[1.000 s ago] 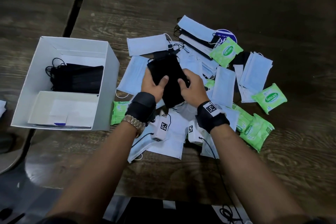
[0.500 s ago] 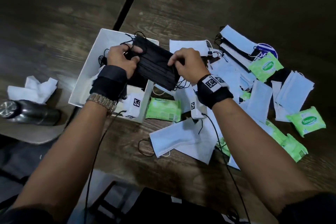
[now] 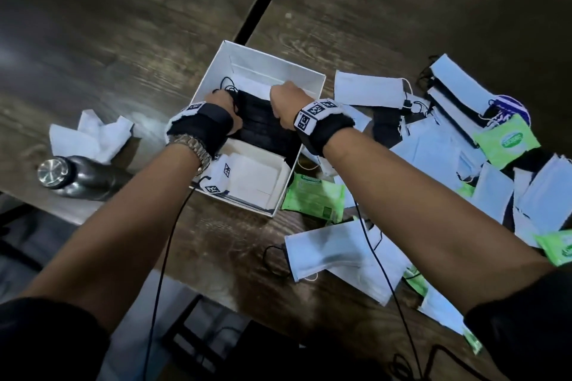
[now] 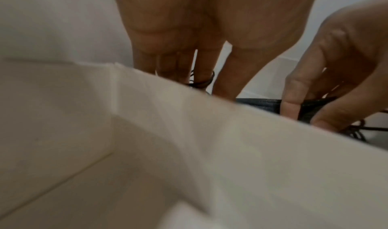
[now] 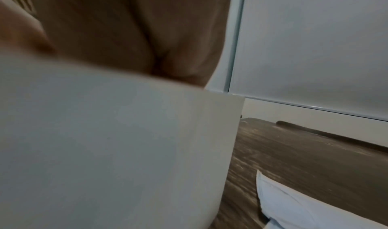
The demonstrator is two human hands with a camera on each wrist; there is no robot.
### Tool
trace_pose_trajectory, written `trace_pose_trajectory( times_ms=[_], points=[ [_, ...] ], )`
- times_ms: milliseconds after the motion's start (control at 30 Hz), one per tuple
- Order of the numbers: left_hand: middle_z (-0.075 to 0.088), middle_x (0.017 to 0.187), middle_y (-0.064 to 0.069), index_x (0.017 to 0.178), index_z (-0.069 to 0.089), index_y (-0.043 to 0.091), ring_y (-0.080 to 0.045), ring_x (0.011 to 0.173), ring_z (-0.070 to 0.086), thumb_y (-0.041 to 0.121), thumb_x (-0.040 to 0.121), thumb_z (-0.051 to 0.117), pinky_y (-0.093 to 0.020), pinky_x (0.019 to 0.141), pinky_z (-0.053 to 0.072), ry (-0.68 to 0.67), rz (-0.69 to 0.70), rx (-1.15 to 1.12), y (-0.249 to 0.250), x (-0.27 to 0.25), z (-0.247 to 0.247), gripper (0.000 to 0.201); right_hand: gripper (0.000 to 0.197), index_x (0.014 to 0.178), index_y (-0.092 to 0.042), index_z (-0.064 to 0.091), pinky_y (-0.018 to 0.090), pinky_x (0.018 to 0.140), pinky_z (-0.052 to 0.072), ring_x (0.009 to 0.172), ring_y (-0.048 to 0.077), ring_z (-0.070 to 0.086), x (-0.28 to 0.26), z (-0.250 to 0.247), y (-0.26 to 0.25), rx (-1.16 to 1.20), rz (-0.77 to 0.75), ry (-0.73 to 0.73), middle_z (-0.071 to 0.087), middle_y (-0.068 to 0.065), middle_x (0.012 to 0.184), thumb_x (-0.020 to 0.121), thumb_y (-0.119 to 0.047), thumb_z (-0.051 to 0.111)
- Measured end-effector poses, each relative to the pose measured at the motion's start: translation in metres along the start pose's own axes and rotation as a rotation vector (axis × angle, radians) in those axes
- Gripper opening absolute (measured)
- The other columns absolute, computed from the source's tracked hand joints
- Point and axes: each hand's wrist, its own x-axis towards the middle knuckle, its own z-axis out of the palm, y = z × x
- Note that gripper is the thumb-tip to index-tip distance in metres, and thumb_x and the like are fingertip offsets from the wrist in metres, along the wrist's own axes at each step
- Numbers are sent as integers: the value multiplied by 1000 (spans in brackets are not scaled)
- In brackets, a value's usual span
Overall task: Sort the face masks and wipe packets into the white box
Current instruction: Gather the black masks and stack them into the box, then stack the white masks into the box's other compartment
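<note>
White box (image 3: 306, 71), two hands on black masks (image 3: 263, 124), one bottle (image 3: 77, 178)

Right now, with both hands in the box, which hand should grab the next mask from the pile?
Right. The right hand is on the box's pile side, nearer the loose masks; the left hand would have to cross over. Both hold the black mask.

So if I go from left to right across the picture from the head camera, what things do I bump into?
Metal bottle → crumpled tissue → white box → green wipe packet beside the box → pile of white masks.
</note>
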Motion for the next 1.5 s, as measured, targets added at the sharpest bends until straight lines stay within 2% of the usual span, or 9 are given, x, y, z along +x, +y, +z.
trace_pose_trajectory(
  times_ms=[200,300,567,767,900,1000,1100,1367,1500],
  points=[
    [57,123,-16,115,60,8,-34,112,56,29,78,69,-36,97,48,-34,-9,143,5,5,12,43,20,102,0,60,31,65,39,78,31,57,13,10,1,-58,0,-110,53,16,98,84,5,64],
    [52,132,-16,123,56,11,-34,121,50,27,81,67,-33,98,43,-50,-9,121,6,5,12,46,25,72,-7,50,29,53,37,57,24,47,16,11,2,-35,20,-146,47,8,72,79,-3,73],
    [51,134,-15,134,50,14,-36,119,51,23,81,67,-36,96,45,-69,108,128,4,8,12,56,51,65,-17,50,28,53,46,57,24,60,23,15,1,-4,43,-240,55,5,65,47,-35,94],
    [67,109,-13,107,66,10,-33,97,65,18,72,69,-39,85,56,55,43,167,5,1,-9,37,47,68,-13,47,32,62,44,69,27,54,3,-5,2,79,65,-43,53,10,87,65,-28,91],
    [63,105,-16,99,64,5,-37,92,65,18,73,68,-38,81,55,199,69,146,20,-8,-29,29,27,86,-11,71,31,78,52,89,25,64,-9,-21,27,260,100,214,67,9,95,77,-34,82],
    [66,109,-15,104,68,6,-34,101,64,16,80,64,-37,89,52,304,200,88,40,-19,-41,27,9,86,-18,75,18,70,41,76,11,58,-35,-22,64,469,210,527,66,-2,83,85,-27,74],
    [68,107,-10,102,69,15,-31,99,65,21,83,62,-34,88,53,347,297,-37,70,-37,-41,21,7,77,-18,72,24,68,51,75,14,63,-66,-3,102,565,352,626,69,-3,77,83,-23,72],
    [66,103,-8,93,66,15,-30,94,62,18,82,58,-31,74,47,173,566,-3,159,-85,29,14,7,77,-14,72,36,73,56,74,20,65,-135,82,152,580,519,394,71,3,75,78,-18,77],
    [60,111,-7,100,62,15,-29,103,59,18,84,60,-33,83,49,-115,685,177,171,-107,88,17,7,77,-16,69,38,73,56,79,27,66,-172,129,156,592,537,303,68,2,76,75,-16,76]
  ],
)
